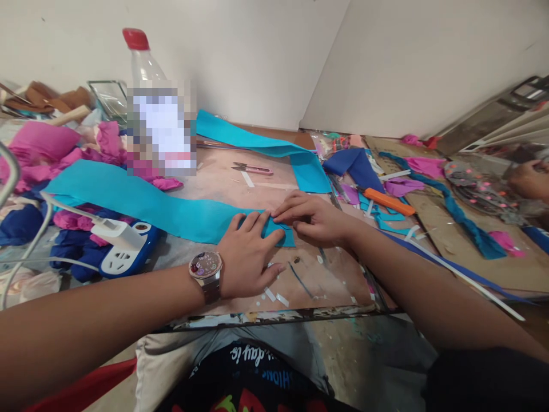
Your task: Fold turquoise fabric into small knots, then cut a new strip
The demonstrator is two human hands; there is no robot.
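A turquoise fabric strip runs across the table, its right end under both my hands. My left hand, with a watch on the wrist, lies on the strip near that end, fingers spread and thumb apart. Against the strip's upper edge, beside my left fingertips, my right hand has its fingers bent and drawn together; the fabric at their tips is partly hidden. Another turquoise length lies folded behind my hands. Small pink-handled thread snips rest on the table beyond the strip.
A blue-and-white power strip with a plugged-in charger stands at left, near pink and navy fabric bundles. A red-capped bottle is behind. To the right lie an orange cutter and fabric scraps; another person's hand shows far right.
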